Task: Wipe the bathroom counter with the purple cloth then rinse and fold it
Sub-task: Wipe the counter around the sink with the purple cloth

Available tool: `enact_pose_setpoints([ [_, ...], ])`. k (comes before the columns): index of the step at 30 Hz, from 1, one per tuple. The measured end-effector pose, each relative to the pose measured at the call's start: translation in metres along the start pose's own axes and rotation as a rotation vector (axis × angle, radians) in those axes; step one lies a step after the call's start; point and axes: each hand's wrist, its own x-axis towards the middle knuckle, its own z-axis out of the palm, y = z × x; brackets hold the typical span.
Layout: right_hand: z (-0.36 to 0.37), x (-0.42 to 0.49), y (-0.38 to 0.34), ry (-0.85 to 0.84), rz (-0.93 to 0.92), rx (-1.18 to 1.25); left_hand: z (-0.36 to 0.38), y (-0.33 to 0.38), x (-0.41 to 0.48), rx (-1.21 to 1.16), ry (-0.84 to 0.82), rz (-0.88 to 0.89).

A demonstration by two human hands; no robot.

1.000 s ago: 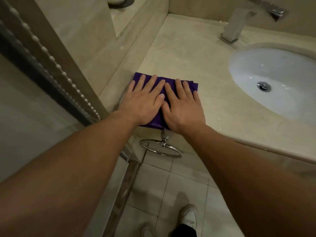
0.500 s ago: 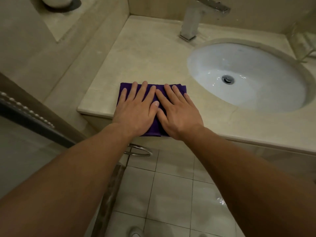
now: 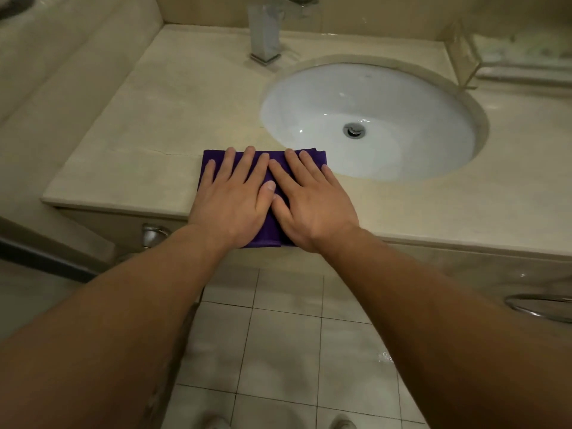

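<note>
Palms down, a person's left hand [image 3: 235,199] and right hand [image 3: 312,205] press side by side on the folded purple cloth [image 3: 274,229] at the front edge of the bathroom counter [image 3: 154,119], fingers straight and slightly spread, pointing toward the back wall. The cloth lies under both hands: its far edge shows beyond the fingertips, and its near edge hangs a little over the counter's front edge between the wrists. The left thumb rests against the right index finger. The white sink [image 3: 371,97] sits just right of the cloth, and the faucet [image 3: 264,32] stands at the back edge. A metal towel ring [image 3: 153,233] hangs below the front edge, above the tiled floor [image 3: 278,351]
</note>
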Motion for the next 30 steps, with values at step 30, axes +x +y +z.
enact_pose_setpoints([
  [30, -0.046, -0.096, 0.157, 0.064, 0.11, -0.069, -0.001, 0.176, 0.033, -0.005, 0.104, 0.166],
])
